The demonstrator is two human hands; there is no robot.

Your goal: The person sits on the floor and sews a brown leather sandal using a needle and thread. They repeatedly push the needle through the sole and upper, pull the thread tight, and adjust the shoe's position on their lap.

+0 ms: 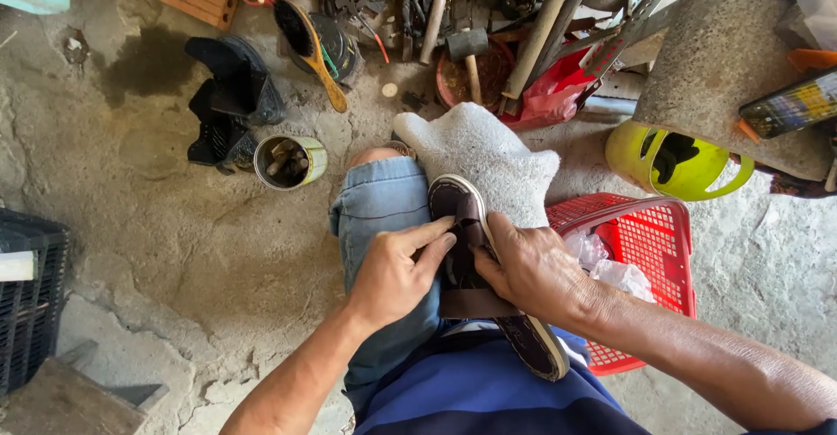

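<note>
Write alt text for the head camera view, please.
Both hands, left hand and right hand, grip a dark brown shoe resting on the person's lap, on denim shorts. Around lie a red basket, a tin can and hammers on cracked concrete.

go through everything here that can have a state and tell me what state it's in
left hand: pressing on the shoe
right hand: gripping the shoe
shoe: lying on the lap, sole partly showing
tin can: upright, open
red basket: upright, holding plastic bags
yellow pail: tipped sideways
</note>
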